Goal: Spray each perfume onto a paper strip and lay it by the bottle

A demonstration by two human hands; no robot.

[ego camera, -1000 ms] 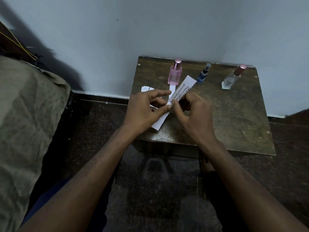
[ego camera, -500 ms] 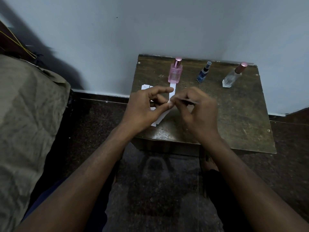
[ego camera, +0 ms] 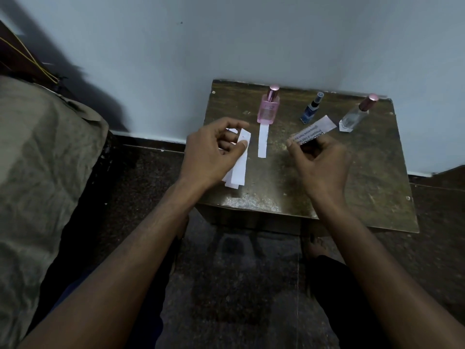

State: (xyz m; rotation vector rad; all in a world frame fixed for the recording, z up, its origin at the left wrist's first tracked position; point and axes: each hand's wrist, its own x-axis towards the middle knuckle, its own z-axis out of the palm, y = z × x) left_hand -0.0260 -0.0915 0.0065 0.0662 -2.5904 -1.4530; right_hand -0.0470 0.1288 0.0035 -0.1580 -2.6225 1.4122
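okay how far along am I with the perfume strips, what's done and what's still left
Done, by the look of it: one strip lies in front of the pink bottle. In hand: your right hand holds a printed strip near the blue bottle, and your left hand holds the spare strips. Left: the blue bottle and the clear bottle have no strip laid by them yet.

Printed strip (ego camera: 312,133) text too blurry to read; right hand (ego camera: 320,167) hides its 7 o'clock end.
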